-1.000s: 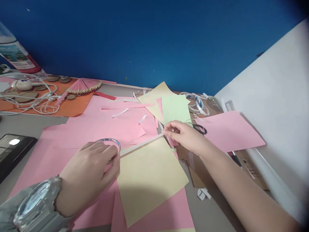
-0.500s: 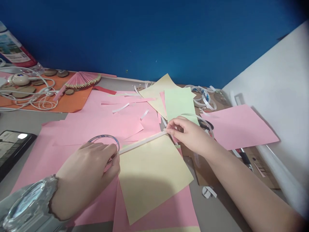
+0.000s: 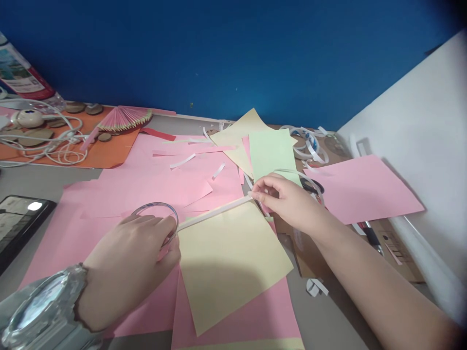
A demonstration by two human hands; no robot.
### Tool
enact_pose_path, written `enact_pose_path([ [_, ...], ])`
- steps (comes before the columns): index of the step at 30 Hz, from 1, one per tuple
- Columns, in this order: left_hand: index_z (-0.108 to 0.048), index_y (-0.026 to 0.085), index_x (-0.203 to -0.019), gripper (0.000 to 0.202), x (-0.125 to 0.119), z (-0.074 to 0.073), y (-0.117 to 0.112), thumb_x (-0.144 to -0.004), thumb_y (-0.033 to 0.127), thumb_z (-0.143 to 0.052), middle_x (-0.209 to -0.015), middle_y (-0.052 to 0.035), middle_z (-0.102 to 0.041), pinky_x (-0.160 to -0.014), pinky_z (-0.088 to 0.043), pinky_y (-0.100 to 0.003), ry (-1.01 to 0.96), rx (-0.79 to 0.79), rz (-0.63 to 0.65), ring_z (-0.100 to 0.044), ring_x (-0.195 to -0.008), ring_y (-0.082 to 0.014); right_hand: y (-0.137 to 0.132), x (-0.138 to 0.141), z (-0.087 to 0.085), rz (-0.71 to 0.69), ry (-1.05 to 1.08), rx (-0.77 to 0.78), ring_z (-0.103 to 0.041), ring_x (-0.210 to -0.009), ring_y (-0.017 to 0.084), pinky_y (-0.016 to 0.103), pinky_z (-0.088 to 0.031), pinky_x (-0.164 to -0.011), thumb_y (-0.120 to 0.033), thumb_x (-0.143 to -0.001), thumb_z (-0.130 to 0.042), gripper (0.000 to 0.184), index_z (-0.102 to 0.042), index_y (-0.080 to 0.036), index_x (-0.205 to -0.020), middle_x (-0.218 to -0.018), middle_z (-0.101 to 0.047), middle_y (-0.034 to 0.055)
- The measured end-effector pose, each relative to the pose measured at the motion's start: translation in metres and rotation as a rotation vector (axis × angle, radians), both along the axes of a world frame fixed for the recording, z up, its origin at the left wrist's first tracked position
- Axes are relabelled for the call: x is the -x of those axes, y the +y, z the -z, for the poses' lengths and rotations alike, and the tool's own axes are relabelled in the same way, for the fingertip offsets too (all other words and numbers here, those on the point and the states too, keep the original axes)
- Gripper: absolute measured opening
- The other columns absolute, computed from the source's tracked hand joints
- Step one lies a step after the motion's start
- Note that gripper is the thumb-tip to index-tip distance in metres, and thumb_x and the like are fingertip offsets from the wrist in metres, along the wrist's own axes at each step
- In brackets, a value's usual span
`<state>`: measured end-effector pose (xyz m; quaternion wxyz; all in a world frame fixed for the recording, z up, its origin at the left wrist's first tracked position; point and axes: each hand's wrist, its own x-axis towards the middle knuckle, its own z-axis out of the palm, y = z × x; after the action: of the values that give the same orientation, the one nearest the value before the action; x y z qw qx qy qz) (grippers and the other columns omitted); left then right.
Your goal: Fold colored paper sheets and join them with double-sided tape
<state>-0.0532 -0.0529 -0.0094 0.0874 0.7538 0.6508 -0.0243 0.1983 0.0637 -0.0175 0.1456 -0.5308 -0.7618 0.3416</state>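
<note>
My left hand [image 3: 133, 265], with a clear watch [image 3: 47, 308] on its wrist, is closed around a thin roll of tape [image 3: 156, 204]; part of the ring is hidden behind the fingers. A narrow white tape strip [image 3: 215, 212] runs taut from the roll to my right hand [image 3: 286, 199]. There, thumb and fingertips pinch the strip's far end. The strip lies along the upper edge of a pale yellow paper sheet [image 3: 233, 265]. Beneath that sheet is pink paper [image 3: 251, 321]. Whether the strip is pressed down along its whole length, I cannot tell.
Pink sheets [image 3: 146, 180] with loose white strips spread behind my hands. A green sheet [image 3: 272, 150] and another pink sheet [image 3: 368, 189] lie rightward. Scissors [image 3: 312, 185] are partly hidden by my right hand. A phone [image 3: 22, 223], folded paper fan [image 3: 126, 118] and bottle [image 3: 27, 73] are leftward.
My left hand and the tape roll have shifted very slightly left, and the roll has turned a little. My right hand keeps its pinch in nearly the same place.
</note>
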Motion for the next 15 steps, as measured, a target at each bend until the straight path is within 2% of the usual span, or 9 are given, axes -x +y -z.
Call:
enact_pose_path([
  [5,-0.026,0.022,-0.055,0.021,0.007,-0.004,-0.002,-0.069,0.018,-0.041,-0.047,0.0038,-0.04,-0.048,-0.019,-0.027,0.022,-0.055,0.012,-0.036,-0.044,-0.0149,-0.002,0.002,-0.006,0.009,0.005,0.003,-0.053,-0.067,0.016,0.028,-0.041,-0.06,-0.037,-0.082,-0.053,0.016,-0.057,-0.023,-0.074,-0.078,-0.053,0.0002],
  [11,-0.033,0.023,-0.055,0.024,0.013,-0.007,-0.004,-0.076,0.026,-0.044,-0.047,0.0037,-0.043,-0.047,-0.022,-0.027,0.043,-0.018,-0.042,-0.041,-0.046,-0.0166,-0.002,0.002,-0.006,0.005,-0.003,-0.019,-0.054,-0.07,0.018,0.03,-0.04,-0.064,-0.036,-0.082,-0.052,0.015,-0.057,-0.024,-0.075,-0.074,-0.054,0.0002],
  [15,-0.03,0.022,-0.054,0.025,0.011,-0.007,-0.003,-0.075,0.024,-0.044,-0.046,0.004,-0.042,-0.045,-0.02,-0.027,0.055,-0.017,-0.048,-0.039,-0.043,-0.0158,-0.002,0.002,-0.007,0.015,0.0,-0.006,-0.055,-0.067,0.017,0.03,-0.041,-0.063,-0.036,-0.083,-0.052,0.015,-0.057,-0.023,-0.076,-0.077,-0.057,0.0004],
])
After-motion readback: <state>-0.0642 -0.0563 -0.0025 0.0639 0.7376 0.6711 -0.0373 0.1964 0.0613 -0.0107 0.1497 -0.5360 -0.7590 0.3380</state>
